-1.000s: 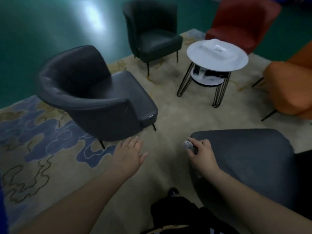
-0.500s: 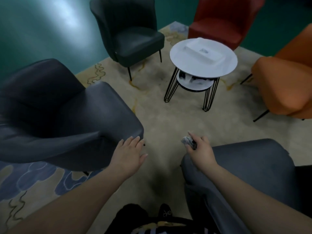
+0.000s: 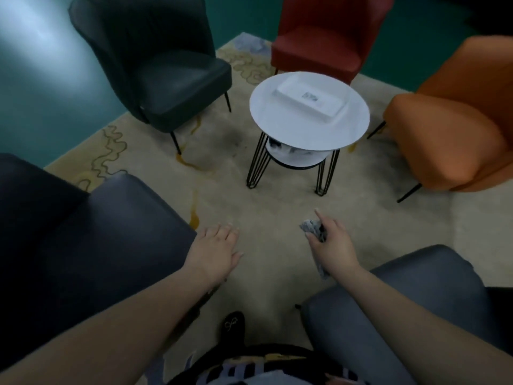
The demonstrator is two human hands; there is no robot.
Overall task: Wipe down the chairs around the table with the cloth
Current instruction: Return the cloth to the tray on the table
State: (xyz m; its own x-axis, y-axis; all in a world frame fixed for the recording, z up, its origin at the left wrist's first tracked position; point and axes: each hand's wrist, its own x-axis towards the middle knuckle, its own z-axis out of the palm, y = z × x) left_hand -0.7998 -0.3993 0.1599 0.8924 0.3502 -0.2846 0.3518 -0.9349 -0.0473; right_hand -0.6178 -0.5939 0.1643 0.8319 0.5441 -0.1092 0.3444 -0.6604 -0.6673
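Head view: a crumpled cloth is gripped in the right hand above the carpet, well short of the round table. The left hand is held flat, fingers relaxed, beside the dark chair.

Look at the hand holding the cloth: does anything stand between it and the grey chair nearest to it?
Nothing visible does. The right hand grips the cloth over open carpet, and the grey chair lies just beside and below that arm, with no object between them.
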